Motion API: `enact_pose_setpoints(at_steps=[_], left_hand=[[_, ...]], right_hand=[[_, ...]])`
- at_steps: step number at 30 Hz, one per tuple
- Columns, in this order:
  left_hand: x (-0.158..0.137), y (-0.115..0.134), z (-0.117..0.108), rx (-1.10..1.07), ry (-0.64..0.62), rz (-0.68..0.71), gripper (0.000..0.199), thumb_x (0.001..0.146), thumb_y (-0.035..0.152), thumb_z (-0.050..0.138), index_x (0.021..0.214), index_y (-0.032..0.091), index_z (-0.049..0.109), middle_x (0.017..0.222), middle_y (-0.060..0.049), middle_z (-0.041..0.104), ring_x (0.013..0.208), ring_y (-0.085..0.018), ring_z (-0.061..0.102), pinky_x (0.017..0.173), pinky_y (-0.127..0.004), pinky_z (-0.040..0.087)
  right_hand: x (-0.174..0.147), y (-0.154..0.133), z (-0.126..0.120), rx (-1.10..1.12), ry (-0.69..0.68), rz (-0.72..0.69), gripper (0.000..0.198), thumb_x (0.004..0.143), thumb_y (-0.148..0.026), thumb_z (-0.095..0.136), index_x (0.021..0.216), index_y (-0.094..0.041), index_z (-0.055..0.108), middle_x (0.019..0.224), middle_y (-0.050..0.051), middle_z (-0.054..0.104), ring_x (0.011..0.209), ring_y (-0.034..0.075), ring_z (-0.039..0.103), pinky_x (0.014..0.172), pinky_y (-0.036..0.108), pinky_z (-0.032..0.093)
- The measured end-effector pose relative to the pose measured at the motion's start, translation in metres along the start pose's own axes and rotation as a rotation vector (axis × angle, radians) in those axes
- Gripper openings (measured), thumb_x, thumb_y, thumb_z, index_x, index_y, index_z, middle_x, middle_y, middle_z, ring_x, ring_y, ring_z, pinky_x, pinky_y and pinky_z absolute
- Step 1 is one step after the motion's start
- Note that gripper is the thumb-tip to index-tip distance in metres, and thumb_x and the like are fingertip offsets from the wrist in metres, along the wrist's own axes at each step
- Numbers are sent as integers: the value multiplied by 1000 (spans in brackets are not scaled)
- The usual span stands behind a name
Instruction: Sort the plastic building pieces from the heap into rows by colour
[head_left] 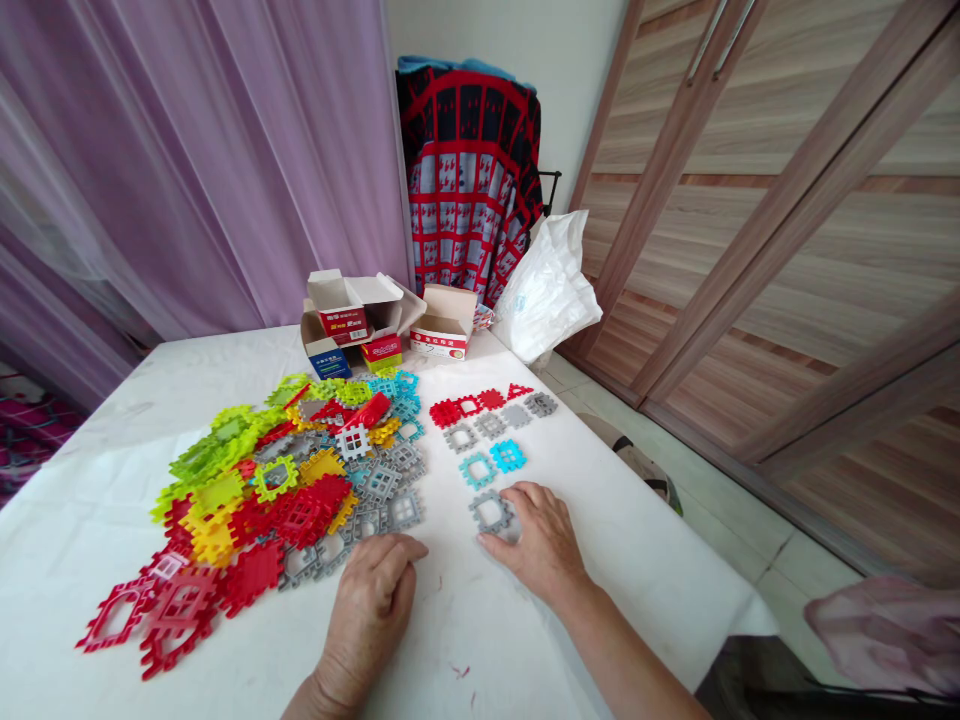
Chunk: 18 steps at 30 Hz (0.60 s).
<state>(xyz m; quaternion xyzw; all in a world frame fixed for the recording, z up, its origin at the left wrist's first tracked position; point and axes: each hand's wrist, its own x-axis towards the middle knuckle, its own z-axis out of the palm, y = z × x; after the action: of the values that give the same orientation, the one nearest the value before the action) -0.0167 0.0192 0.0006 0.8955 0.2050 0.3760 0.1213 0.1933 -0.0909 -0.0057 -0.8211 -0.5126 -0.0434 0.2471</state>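
Note:
My right hand (541,540) grips a grey square plastic building tile (491,511) by its right edge, thumb below and fingers above; the tile lies low at the white tabletop. My left hand (375,590) rests on the cloth beside the pile's front right edge, its fingers curled in and nothing visible in them. Left of it spreads a heap of toothed tiles: red tiles (255,575), yellow tiles (214,530), lime tiles (225,440) and grey tiles (382,483). Beyond my right hand lie rows of red tiles (491,399), grey tiles (491,424) and turquoise tiles (508,456).
Opened cardboard boxes (345,325) and a red-and-white box (442,322) stand at the table's far edge. A white plastic bag (551,285) sits at the far right corner. Wooden wardrobe doors (750,200) rise on the right, a purple curtain (225,170) on the left.

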Motion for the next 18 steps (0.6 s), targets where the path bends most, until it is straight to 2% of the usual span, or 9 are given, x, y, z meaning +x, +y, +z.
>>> enact_pose_setpoints(at_steps=[12,18], left_hand=[[0,-3,1,-18,6,-35,24,82,8,43,82,23,63,76,-1,71,71,-16,67,67,-28,52],[0,-3,1,-26,-8,-64,25,83,9,43,82,23,63,76,-1,72,71,-16,68,67,-28,52]], right_hand=[[-2,4,4,-19,28,-15,32,69,-31,69,99,-23,64,106,7,63,98,25,56,86,38,40],[2,13,3,-8,113,-49,34,71,-34,67,102,-22,63,107,8,63,101,25,56,89,38,40]])
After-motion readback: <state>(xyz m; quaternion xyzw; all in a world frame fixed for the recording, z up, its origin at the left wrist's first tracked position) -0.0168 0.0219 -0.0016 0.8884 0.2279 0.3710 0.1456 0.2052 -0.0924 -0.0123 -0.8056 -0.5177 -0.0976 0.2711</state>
